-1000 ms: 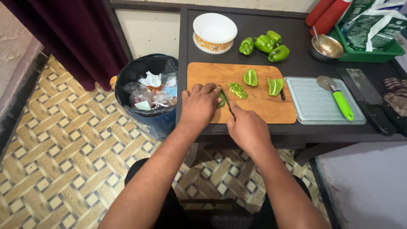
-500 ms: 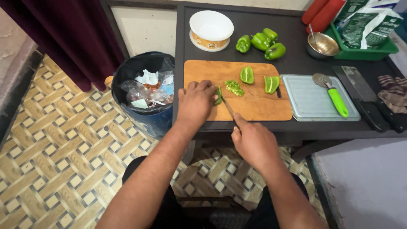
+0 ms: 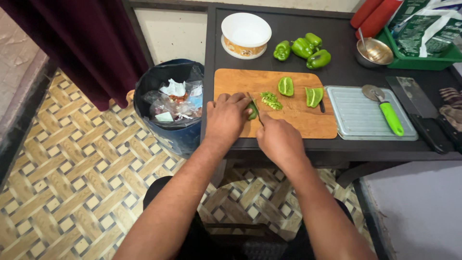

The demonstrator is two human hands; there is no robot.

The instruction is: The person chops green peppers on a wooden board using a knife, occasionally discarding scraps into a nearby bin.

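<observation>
A wooden cutting board (image 3: 298, 120) lies on the dark table (image 3: 337, 53). My left hand (image 3: 225, 118) presses a green pepper piece (image 3: 252, 110) down on the board's left part. My right hand (image 3: 279, 140) grips a knife (image 3: 255, 107) whose blade rests against that piece. Just right of the blade sits a small pile of chopped pepper (image 3: 271, 100). Two more pepper halves (image 3: 286, 86) (image 3: 314, 96) lie further right on the board.
Three whole green peppers (image 3: 303, 49) and a white bowl (image 3: 246, 33) sit behind the board. A ribbed tray (image 3: 361, 115) holds a green-handled wheel cutter (image 3: 385, 110). A cleaver (image 3: 423, 115), steel bowl (image 3: 374, 52) and green basket (image 3: 423, 53) are right. A lined bin (image 3: 168, 103) stands left.
The view has shifted slightly. My right hand has slid back along the board with the knife, and a pile of chopped pepper now lies where a larger piece was.
</observation>
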